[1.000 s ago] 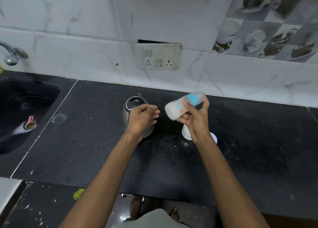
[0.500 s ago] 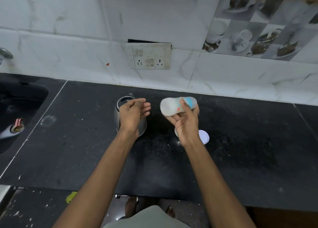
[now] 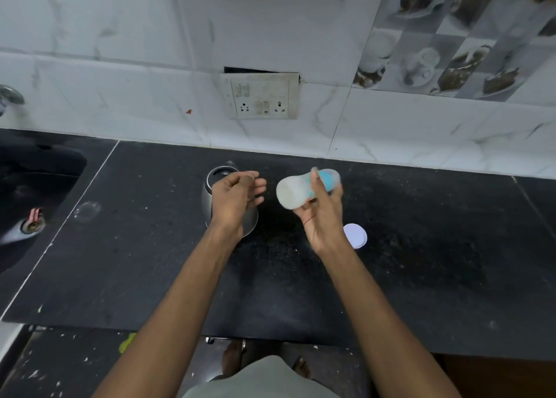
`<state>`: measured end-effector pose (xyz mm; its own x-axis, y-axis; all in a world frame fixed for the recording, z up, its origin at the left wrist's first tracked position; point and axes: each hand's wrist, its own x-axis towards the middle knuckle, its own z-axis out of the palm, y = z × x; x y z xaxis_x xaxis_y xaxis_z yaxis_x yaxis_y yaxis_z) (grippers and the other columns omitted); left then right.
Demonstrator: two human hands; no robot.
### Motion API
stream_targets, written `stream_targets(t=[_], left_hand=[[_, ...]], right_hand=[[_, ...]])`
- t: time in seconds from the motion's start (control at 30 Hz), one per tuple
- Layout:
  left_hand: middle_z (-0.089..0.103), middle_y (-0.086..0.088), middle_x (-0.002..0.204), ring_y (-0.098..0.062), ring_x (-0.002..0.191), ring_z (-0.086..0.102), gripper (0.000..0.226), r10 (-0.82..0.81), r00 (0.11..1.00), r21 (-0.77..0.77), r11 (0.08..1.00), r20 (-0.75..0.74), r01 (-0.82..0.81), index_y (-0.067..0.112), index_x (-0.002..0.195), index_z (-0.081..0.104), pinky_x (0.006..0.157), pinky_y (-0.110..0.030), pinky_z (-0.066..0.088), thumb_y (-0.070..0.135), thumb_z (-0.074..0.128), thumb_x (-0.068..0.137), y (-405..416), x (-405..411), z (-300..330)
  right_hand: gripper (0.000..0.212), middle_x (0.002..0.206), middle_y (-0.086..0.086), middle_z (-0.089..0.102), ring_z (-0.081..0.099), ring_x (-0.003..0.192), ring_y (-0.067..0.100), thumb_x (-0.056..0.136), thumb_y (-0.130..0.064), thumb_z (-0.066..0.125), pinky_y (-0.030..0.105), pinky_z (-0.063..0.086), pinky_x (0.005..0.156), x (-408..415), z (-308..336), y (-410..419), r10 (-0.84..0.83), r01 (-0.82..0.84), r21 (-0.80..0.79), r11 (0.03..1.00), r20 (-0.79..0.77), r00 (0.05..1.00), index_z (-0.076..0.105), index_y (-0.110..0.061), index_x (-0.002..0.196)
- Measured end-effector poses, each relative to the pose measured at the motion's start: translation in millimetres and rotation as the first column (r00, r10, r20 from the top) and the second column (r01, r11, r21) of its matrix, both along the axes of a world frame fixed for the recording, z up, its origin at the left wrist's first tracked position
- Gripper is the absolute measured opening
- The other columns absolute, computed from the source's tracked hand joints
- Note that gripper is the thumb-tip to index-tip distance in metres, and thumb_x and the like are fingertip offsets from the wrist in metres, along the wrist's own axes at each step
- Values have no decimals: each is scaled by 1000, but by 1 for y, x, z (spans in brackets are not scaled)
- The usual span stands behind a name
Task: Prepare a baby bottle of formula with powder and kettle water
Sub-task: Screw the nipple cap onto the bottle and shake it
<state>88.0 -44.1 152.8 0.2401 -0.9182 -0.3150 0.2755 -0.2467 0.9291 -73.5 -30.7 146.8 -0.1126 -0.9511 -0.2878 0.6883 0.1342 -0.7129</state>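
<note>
My right hand [image 3: 323,217] grips a baby bottle [image 3: 296,191] above the black counter. The bottle lies nearly level, its pale base toward me and to the left, its blue end pointing toward the wall. Its body looks milky white. My left hand [image 3: 237,197] hovers over the steel kettle [image 3: 215,187], fingers loosely curled and apart, holding nothing that I can see. It hides most of the kettle. A white round lid [image 3: 356,235] lies on the counter just right of my right wrist.
The black stone counter [image 3: 421,262] runs left to right, dusted with pale specks. A dark sink [image 3: 27,202] with a drain sits at the left, a tap [image 3: 10,95] above it. A wall socket plate [image 3: 260,100] is straight ahead.
The bottle has tipped from a slant to nearly level in my right hand, which stays over the same spot. My left hand's fingers have spread a little over the kettle.
</note>
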Motion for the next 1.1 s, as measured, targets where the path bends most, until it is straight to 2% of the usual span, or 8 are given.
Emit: stream_targets(t=[0.27, 0.43, 0.53, 0.6, 0.67, 0.8, 0.97, 1.1], left_hand=[[76, -22, 107, -31, 98, 73, 22, 7, 1000, -5, 1000, 21, -7, -6, 118, 70, 92, -46, 61, 5, 56, 105, -1, 3, 5], [77, -18, 103, -30, 97, 74, 22, 17, 999, -6, 1000, 31, -17, -5, 117, 71, 89, -44, 61, 6, 57, 105, -1, 5, 2], [77, -21, 108, -29, 99, 75, 22, 7, 999, -1, 1000, 47, -7, -4, 118, 71, 84, -38, 62, 6, 56, 105, 1, 6, 2], [77, -20, 108, -28, 99, 75, 22, 4, 999, -8, 1000, 44, -4, -3, 118, 71, 82, -36, 62, 7, 56, 105, 2, 6, 3], [77, -19, 106, -27, 97, 75, 22, 1, 999, -15, 1000, 44, 0, -4, 117, 71, 80, -35, 62, 6, 56, 105, 2, 5, 4], [77, -15, 100, -26, 96, 74, 20, -8, 999, -15, 1000, 40, 9, -2, 115, 71, 81, -36, 62, 5, 56, 105, 4, 5, 7], [78, -16, 102, -29, 99, 75, 21, 1, 999, -16, 1000, 35, -1, -3, 116, 71, 82, -37, 62, 6, 56, 105, 3, 6, 6], [78, -14, 100, -27, 97, 75, 18, 0, 1000, -11, 1000, 14, 0, 0, 114, 71, 83, -38, 62, 6, 57, 105, 3, 4, 4]], right_hand=[[63, 125, 10, 65, 74, 106, 24, 92, -29, 77, 51, 64, 82, 4, 2, -2, 148, -148, 12, 989, -179, 973, 43, -24, 145], [62, 123, 7, 66, 76, 101, 23, 95, -27, 73, 54, 63, 86, -6, 0, -3, 85, -83, 18, 996, -147, 985, 39, -22, 146], [63, 119, 8, 65, 75, 99, 23, 93, -22, 77, 56, 63, 85, -6, -4, 4, 255, -250, 53, 967, -306, 917, 40, -28, 144], [66, 122, 10, 65, 73, 108, 28, 90, -21, 81, 58, 62, 87, -5, -8, 5, 209, -204, 50, 978, -329, 921, 41, -32, 142], [69, 126, 12, 63, 71, 115, 31, 90, -25, 81, 58, 62, 87, -6, -10, 5, 135, -123, 58, 991, -306, 943, 38, -33, 143], [75, 125, 16, 66, 72, 112, 27, 85, -26, 87, 44, 65, 76, -4, -15, 9, 301, -309, 60, 949, -466, 832, 40, -43, 140], [70, 119, 8, 66, 74, 108, 26, 87, -29, 85, 53, 64, 83, -9, -9, -1, 127, -124, 35, 992, -441, 889, 38, -37, 138], [72, 121, 15, 68, 74, 109, 29, 85, -28, 87, 47, 64, 77, -18, -8, 2, 428, -462, 92, 882, -566, 704, 42, -45, 138]])
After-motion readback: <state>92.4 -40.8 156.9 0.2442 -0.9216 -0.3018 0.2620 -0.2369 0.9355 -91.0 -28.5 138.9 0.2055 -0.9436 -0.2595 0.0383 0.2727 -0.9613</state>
